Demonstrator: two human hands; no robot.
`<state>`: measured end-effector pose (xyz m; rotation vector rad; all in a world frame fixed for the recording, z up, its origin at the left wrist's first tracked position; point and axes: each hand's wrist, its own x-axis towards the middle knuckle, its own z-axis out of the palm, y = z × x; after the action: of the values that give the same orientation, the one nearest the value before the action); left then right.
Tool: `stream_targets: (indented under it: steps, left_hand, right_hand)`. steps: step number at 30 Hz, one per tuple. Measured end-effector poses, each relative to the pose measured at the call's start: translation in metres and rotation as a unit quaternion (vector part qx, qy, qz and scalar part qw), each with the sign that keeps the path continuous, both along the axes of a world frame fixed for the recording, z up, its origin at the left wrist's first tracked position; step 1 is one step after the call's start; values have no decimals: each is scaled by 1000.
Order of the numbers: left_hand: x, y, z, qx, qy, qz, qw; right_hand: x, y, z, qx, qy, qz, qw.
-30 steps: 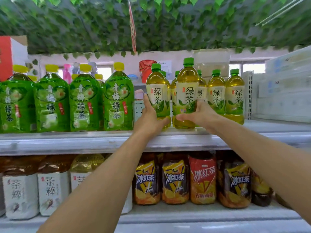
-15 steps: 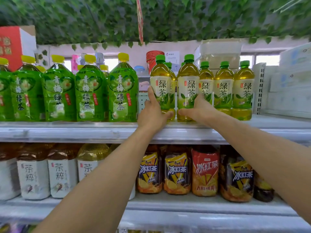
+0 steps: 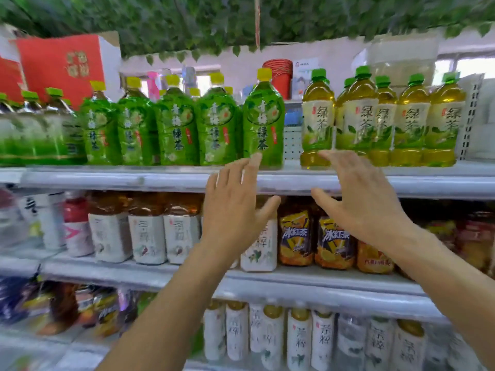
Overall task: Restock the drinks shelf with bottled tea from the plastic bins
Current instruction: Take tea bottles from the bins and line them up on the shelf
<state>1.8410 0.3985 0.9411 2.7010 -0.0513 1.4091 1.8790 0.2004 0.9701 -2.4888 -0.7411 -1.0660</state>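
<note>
both hands are spread and empty in front of the top shelf point(image 3: 150, 180): the left hand point(image 3: 235, 202) below the dark-green plum green tea bottles point(image 3: 263, 124), the right hand point(image 3: 361, 199) below the yellow-green bottled green tea point(image 3: 317, 121), which stands upright in a row on that shelf. the shelf beneath holds white-labelled tea bottles point(image 3: 148, 236) and iced black tea bottles point(image 3: 296, 236) filled with amber liquid.

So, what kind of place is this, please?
Most likely a small shop's drinks aisle. Tiered white shelves carry rows of identical bottled tea: green-label bottles beside yellow green-tea bottles, with iced-tea bottles below. Both hands, left and right, are open and empty.
</note>
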Motion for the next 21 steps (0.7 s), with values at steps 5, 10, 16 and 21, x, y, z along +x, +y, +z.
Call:
stream_targets:
  steps: [5,10,16,21]
  left_hand:
    - [-111,101,-48,22,44,53,997]
    - [-236,227,-89,33,101,114,988]
    - [-356,372,-130,-28,192,194,962]
    - [-412,460,-173,-67,255,230,937]
  right_hand:
    - [-77,93,-54,0,-48,71,996]
    - [-166,225,-111,25,-9,121,992]
    - [-256,374,-173,-31,86,175,980]
    - [-291,465,-216,-113,151,185,965]
